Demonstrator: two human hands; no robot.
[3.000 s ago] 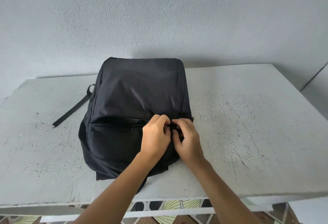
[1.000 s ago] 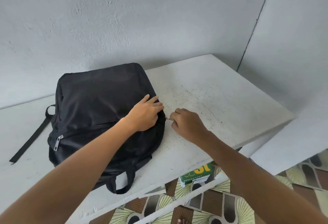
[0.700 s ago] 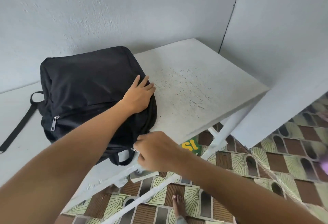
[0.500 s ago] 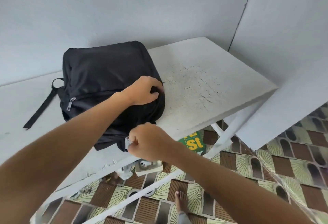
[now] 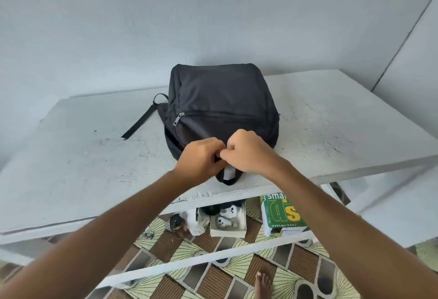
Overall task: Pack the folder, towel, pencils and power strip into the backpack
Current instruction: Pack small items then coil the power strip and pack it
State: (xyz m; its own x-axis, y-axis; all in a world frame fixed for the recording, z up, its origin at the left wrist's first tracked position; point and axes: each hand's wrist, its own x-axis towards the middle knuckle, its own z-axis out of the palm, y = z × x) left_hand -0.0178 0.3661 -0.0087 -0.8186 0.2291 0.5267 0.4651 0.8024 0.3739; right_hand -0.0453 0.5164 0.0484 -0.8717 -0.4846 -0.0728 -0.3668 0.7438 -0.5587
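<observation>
- Soft, even daylight, bright and without glare.
- Beyond the fingers (image 5: 214, 143) the backpack (image 5: 222, 99) casts a faint shadow on the wall (image 5: 118, 26).
- Wide-angle bending curves the worktop (image 5: 71, 156) edges.
- The forearms nearest the camera look slightly blurred.

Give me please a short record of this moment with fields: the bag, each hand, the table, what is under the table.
backpack: black backpack, lying flat on the table, front pocket zipper closed
left hand: left hand curled at the backpack's near edge, touching the right
right hand: right hand curled at the same spot; what they pinch is hidden
table: white table
under table: green box, open box with small white items
</observation>
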